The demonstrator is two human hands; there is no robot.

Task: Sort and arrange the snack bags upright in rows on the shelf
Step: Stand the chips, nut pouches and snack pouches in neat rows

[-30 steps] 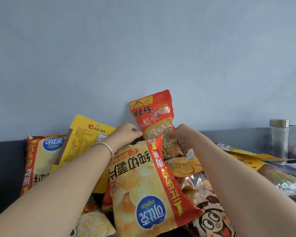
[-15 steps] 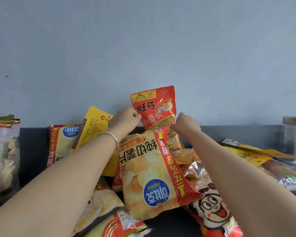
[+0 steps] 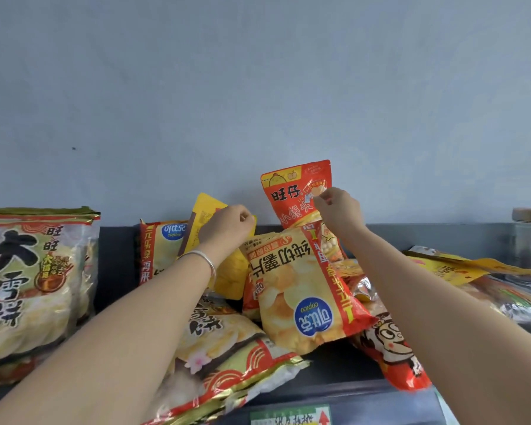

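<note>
- Far centre: red plastic pouch (image 3: 292, 191) with a yellow chick print, lower half hidden behind the upside-down yellow chip bag (image 3: 292, 289) and the right hand (image 3: 339, 210).
- Flat yellow bag (image 3: 207, 208): middle covered by the left hand (image 3: 227, 228); whether the fingers grip it is unclear.
- Left: large clear rice-cracker bag (image 3: 34, 286), cut by the frame edge.
- Far right: clear glass jar (image 3: 529, 243) with a metal lid, cut by the edge.
- Near edge: green-and-white label (image 3: 288, 417), cut off, print blurred.
</note>
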